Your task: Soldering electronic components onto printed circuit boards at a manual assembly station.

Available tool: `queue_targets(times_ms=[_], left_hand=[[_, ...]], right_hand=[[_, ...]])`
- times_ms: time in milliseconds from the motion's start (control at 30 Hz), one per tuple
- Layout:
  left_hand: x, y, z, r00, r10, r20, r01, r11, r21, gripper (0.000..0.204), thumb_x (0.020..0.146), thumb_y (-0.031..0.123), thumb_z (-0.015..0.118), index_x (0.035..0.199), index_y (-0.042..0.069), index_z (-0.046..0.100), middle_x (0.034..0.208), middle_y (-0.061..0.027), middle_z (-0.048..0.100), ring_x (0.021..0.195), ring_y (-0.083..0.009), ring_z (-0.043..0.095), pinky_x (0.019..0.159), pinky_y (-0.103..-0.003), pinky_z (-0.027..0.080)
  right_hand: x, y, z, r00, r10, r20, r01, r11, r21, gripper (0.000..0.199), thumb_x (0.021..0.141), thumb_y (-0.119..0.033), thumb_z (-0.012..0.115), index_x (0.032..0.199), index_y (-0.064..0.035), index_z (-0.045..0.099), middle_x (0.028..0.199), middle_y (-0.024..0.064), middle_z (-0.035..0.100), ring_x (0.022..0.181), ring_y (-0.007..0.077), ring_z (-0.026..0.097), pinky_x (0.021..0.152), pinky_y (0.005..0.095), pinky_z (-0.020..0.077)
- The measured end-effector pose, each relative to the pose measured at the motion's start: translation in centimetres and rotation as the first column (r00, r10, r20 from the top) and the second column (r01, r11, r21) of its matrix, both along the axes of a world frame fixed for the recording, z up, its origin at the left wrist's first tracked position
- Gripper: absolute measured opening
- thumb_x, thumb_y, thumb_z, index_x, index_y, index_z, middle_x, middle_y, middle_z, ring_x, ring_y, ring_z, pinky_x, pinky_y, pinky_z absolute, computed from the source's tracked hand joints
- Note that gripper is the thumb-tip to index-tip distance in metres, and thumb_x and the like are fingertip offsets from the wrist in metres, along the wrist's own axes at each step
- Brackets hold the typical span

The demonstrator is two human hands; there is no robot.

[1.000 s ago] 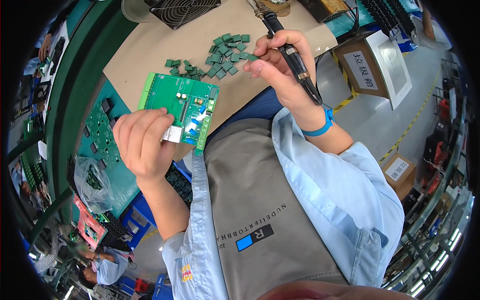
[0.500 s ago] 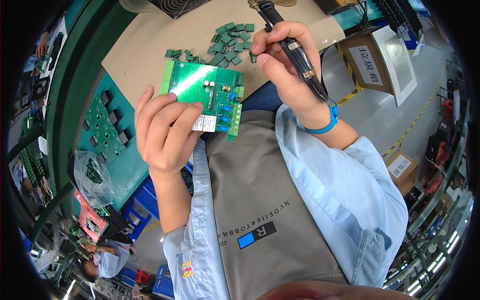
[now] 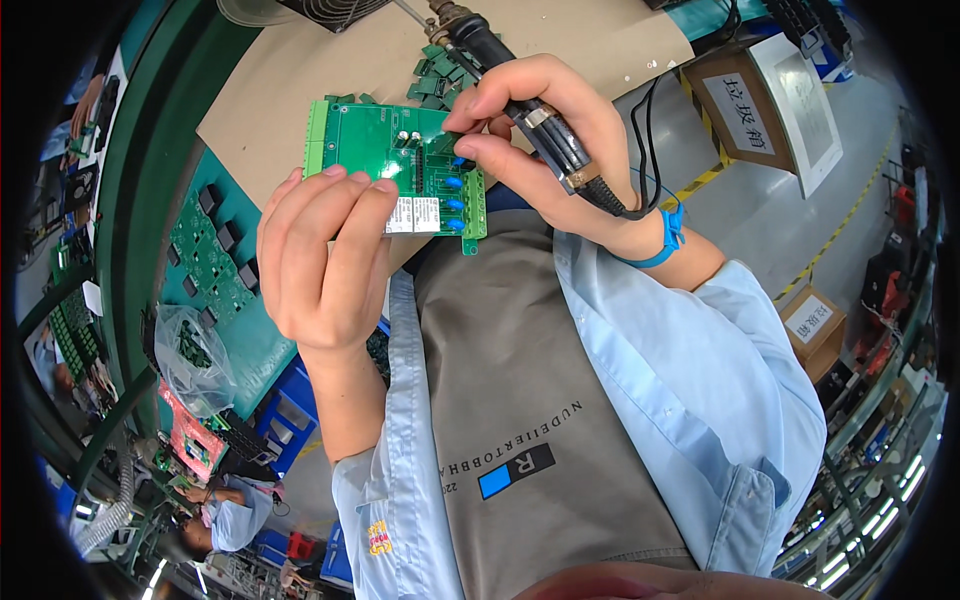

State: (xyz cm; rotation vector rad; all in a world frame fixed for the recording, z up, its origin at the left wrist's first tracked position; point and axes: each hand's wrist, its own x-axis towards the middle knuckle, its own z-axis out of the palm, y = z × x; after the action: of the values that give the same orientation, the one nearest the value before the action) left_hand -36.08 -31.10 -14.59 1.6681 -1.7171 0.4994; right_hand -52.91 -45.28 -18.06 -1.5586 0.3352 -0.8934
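My left hand (image 3: 325, 250) is closed on the lower left side of a green circuit board (image 3: 365, 130), fingers over its face. The board carries green terminal blocks (image 3: 474, 205), blue disc-shaped parts (image 3: 455, 205) and white labels (image 3: 412, 215). In my right hand (image 3: 570, 140) lies a black soldering iron (image 3: 545, 130), its metal tip directed away to the upper left and its cable running back over the wrist. The right thumb and forefinger pinch together at the board's right side; whatever is between them is hardly visible. Behind the board lies a pile of small green blocks (image 3: 440, 75).
More circuit boards with black parts (image 3: 210, 250) lie on the green mat at left, near a clear plastic bag (image 3: 190, 360). A fan grille (image 3: 335, 12) stands at the far edge. Cardboard boxes (image 3: 735, 115) are on the floor at right. A co-worker (image 3: 235, 510) is at lower left.
My right hand has moved left and down to the board, bringing the soldering iron along. The board has shifted slightly left and away from me with my left hand.
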Motion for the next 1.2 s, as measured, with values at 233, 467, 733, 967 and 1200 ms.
queue_targets(times_ms=[233, 467, 733, 967, 1200], left_hand=[[-0.44, -0.36, 0.44, 0.999, 0.001, 0.038, -0.002, 1.000, 0.012, 0.018, 0.073, 0.003, 0.084, 0.087, 0.011, 0.078, 0.091, -0.0011, 0.072, 0.088, -0.0201, 0.069, 0.089, -0.042, 0.058], [-0.56, -0.41, 0.42, 0.999, 0.017, 0.048, -0.018, 1.000, 0.020, 0.018, 0.073, 0.003, 0.084, 0.087, 0.012, 0.078, 0.092, -0.0001, 0.073, 0.088, -0.0188, 0.068, 0.088, -0.041, 0.057], [-0.70, -0.70, 0.33, 0.998, 0.012, 0.065, -0.011, 1.000, -0.002, 0.018, 0.072, 0.002, 0.084, 0.086, 0.012, 0.078, 0.091, 0.0006, 0.072, 0.087, -0.0180, 0.067, 0.086, -0.039, 0.057], [-0.71, -0.79, 0.45, 0.998, 0.006, 0.067, -0.007, 1.000, 0.005, 0.018, 0.072, 0.001, 0.084, 0.084, 0.012, 0.077, 0.091, 0.0007, 0.073, 0.087, -0.0181, 0.067, 0.086, -0.039, 0.057], [-0.56, -0.93, 0.70, 0.997, -0.039, 0.069, 0.038, 0.999, 0.015, 0.034, 0.060, -0.013, 0.079, 0.086, 0.007, 0.076, 0.089, -0.0036, 0.071, 0.082, -0.0216, 0.067, 0.080, -0.037, 0.061]], right_hand=[[0.22, -0.07, 0.07, 0.999, -0.021, -0.030, 0.020, 0.999, -0.047, 0.031, 0.082, 0.009, 0.073, 0.108, -0.0045, 0.063, 0.098, 0.0048, 0.071, 0.085, 0.0126, 0.064, 0.080, 0.0242, 0.0537], [0.11, -0.45, -0.40, 0.999, 0.000, -0.053, -0.003, 0.999, -0.042, 0.033, 0.080, 0.009, 0.072, 0.109, -0.0041, 0.064, 0.097, 0.0039, 0.070, 0.086, 0.0126, 0.064, 0.082, 0.0254, 0.0541], [0.37, -0.40, -0.58, 0.998, -0.005, -0.059, 0.004, 1.000, -0.017, 0.032, 0.081, 0.009, 0.071, 0.110, -0.0033, 0.064, 0.097, 0.0043, 0.069, 0.086, 0.0129, 0.064, 0.084, 0.0258, 0.0546], [0.36, -0.18, -0.63, 0.999, 0.003, -0.033, -0.001, 0.998, 0.061, 0.030, 0.081, 0.007, 0.070, 0.108, -0.0038, 0.064, 0.096, 0.0035, 0.068, 0.084, 0.0125, 0.063, 0.082, 0.0255, 0.0540], [0.13, -0.46, -0.04, 0.999, 0.022, -0.023, -0.021, 0.998, 0.058, 0.029, 0.079, 0.006, 0.068, 0.106, -0.0051, 0.064, 0.090, 0.0016, 0.067, 0.079, 0.0111, 0.061, 0.073, 0.0247, 0.0508]])
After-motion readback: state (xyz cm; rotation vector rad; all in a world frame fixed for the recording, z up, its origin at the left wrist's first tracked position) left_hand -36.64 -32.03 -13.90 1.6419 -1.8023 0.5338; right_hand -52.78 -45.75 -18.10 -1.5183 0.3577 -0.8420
